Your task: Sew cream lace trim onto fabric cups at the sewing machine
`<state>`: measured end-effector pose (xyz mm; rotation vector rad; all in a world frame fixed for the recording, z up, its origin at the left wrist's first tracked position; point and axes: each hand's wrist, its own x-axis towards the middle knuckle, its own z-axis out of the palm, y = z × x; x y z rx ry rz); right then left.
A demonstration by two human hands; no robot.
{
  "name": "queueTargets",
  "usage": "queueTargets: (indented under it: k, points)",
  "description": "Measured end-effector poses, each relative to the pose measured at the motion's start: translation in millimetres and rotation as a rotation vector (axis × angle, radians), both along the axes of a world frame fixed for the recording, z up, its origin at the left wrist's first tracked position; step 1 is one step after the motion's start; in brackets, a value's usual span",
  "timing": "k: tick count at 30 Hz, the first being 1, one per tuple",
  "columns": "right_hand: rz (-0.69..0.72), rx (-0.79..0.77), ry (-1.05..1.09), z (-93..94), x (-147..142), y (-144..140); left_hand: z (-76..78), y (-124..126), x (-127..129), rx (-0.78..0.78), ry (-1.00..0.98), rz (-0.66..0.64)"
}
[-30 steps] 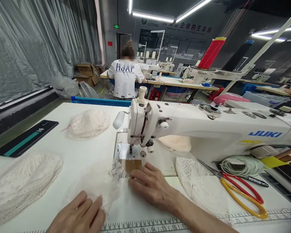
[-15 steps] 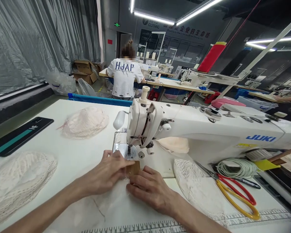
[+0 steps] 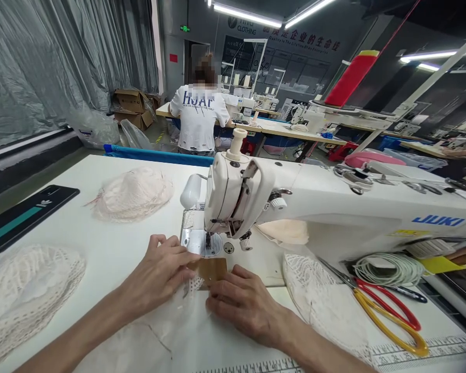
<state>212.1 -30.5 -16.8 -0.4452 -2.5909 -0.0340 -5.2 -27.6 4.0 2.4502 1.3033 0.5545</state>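
A piece of sheer white lace fabric (image 3: pixel 178 311) lies in front of the sewing machine (image 3: pixel 225 191). My left hand (image 3: pixel 165 267) pinches its upper edge, left of a brown rectangular piece (image 3: pixel 213 270) on the machine bed. Curled fingers of my right hand (image 3: pixel 243 300) touch the lower right of that brown piece; whatever they hold, if anything, is hidden. Just behind both hands are the needle and presser foot (image 3: pixel 208 240), over the metal plate.
Lace cups (image 3: pixel 134 194) lie at the left, with another lace piece (image 3: pixel 322 300) at the right. A black phone-like object (image 3: pixel 27 215), scissors (image 3: pixel 392 316), a coiled pale cord (image 3: pixel 388 268) and a printed ruler (image 3: pixel 423 349) surround the work. One person (image 3: pixel 200 116) sits at a table beyond.
My left hand has shifted left, away from my right hand, uncovering more of the brown piece and some lace edge. The view has shifted slightly.
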Motion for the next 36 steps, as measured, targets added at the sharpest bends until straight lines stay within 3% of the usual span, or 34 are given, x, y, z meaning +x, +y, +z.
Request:
queueTargets:
  k: [4, 9, 17, 23, 36]
  points:
    - [-0.006, -0.010, -0.012, 0.4, 1.6, 0.6, 1.8, 0.3, -2.3, 0.067, 0.002, 0.003]
    - [-0.035, 0.002, 0.049, -1.5, 2.6, 1.4, 3.2, 2.6, -8.9, 0.019, 0.025, 0.007]
    - [-0.077, -0.006, 0.034, -1.3, -2.3, 3.4, -9.1, 4.1, -6.6, 0.017, 0.038, 0.102]
    - [-0.067, -0.024, 0.019, 0.2, -4.5, 5.5, -13.0, 4.8, -2.7, 0.059, 0.038, 0.076]
    - [-0.053, -0.044, 0.019, 0.6, -5.9, 6.9, -15.4, 6.9, -2.0, -0.016, 0.034, 0.100]
